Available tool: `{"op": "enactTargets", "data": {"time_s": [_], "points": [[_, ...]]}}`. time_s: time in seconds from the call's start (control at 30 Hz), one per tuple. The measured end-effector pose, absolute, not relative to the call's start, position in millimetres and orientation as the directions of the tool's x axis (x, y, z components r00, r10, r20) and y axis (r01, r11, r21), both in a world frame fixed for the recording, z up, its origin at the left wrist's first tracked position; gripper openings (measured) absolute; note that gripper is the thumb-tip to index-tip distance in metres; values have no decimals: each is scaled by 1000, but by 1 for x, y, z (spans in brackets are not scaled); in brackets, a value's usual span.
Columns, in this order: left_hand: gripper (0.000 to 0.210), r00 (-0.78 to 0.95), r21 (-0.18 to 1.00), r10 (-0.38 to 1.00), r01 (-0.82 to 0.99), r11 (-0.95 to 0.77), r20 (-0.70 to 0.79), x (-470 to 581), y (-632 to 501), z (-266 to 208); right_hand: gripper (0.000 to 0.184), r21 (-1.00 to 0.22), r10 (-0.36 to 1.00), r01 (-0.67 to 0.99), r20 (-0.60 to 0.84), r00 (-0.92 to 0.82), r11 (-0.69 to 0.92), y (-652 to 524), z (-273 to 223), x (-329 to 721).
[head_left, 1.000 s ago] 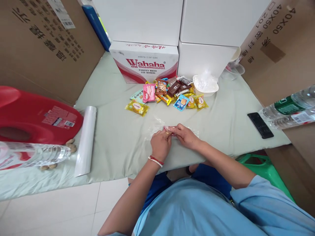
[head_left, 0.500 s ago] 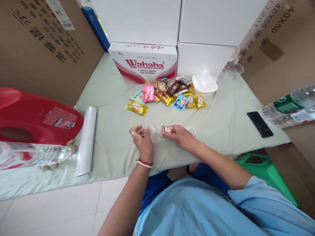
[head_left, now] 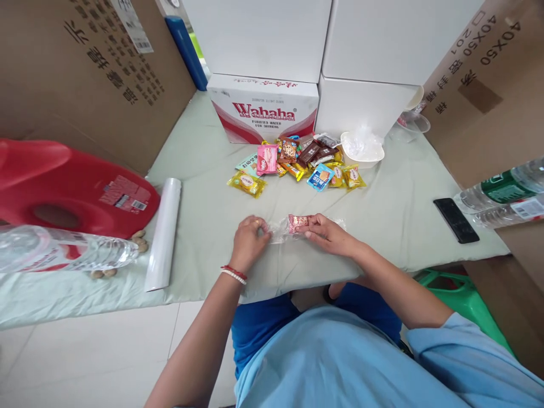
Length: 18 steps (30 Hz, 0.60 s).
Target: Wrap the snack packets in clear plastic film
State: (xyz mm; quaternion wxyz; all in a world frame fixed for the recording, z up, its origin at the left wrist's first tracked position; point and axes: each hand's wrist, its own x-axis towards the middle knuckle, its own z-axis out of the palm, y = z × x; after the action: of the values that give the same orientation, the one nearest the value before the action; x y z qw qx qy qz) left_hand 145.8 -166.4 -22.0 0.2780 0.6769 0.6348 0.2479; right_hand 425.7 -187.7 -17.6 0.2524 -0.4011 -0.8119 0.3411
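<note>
At the left edge of the frame a red jug (head_left: 80, 190) lies on the pale green cloth (head_left: 204, 226), with a clear bottle (head_left: 76, 249) on its side just below and peanuts (head_left: 140, 242) near the bottle's end. A white roll (head_left: 164, 235) lies beside these, slanting down the left part of the frame. Near the middle, the left hand (head_left: 250, 241) has its fingers curled, thumb close to the fingertips, at the left end of some clear plastic (head_left: 278, 232); whether it pinches the plastic, I cannot tell. The red packet (head_left: 297, 223) sits over the plastic at the center of the frame. Above it, a heap of wrapped snacks (head_left: 309, 153) lies before a Wahaha carton (head_left: 263, 122). The right hand (head_left: 334, 237) is half closed, its fingertips on the packet's right end; gripping or merely pressing, I cannot tell. Farther right are a white bowl (head_left: 370, 161) holding crumpled film, a black phone (head_left: 457, 221) and, at the right edge, two bottles (head_left: 505, 190).
</note>
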Motion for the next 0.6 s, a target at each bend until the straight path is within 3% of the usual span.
{"op": "enactTargets", "data": {"time_s": [0.1, 0.2, 0.27, 0.33, 0.43, 0.5, 0.6], "points": [[12, 82, 863, 988, 501, 70, -128, 148, -166, -8, 40, -725, 839, 536, 105, -534, 432, -189, -19, 420], [19, 49, 949, 988, 289, 126, -146, 165, -163, 2, 37, -692, 839, 569, 100, -535, 445, -188, -21, 414], [17, 35, 964, 989, 230, 131, -143, 185, -161, 3, 34, -668, 837, 585, 107, -536, 460, -187, -22, 410], [13, 108, 951, 988, 302, 73, -110, 207, -161, 2, 31, -636, 834, 603, 118, -540, 481, -189, -21, 409], [25, 250, 854, 968, 505, -123, -9, 234, -170, -1, 27, -647, 812, 574, 124, -571, 502, -193, -14, 418], [28, 302, 716, 951, 652, -250, 57, 243, -181, -3, 25, -727, 804, 507, 103, -586, 463, -195, -7, 433], [36, 411, 432, 906, 802, -412, 101, 246, -199, -6, 32, -767, 931, 577, 71, -357, 280, -194, -2, 457]]}}
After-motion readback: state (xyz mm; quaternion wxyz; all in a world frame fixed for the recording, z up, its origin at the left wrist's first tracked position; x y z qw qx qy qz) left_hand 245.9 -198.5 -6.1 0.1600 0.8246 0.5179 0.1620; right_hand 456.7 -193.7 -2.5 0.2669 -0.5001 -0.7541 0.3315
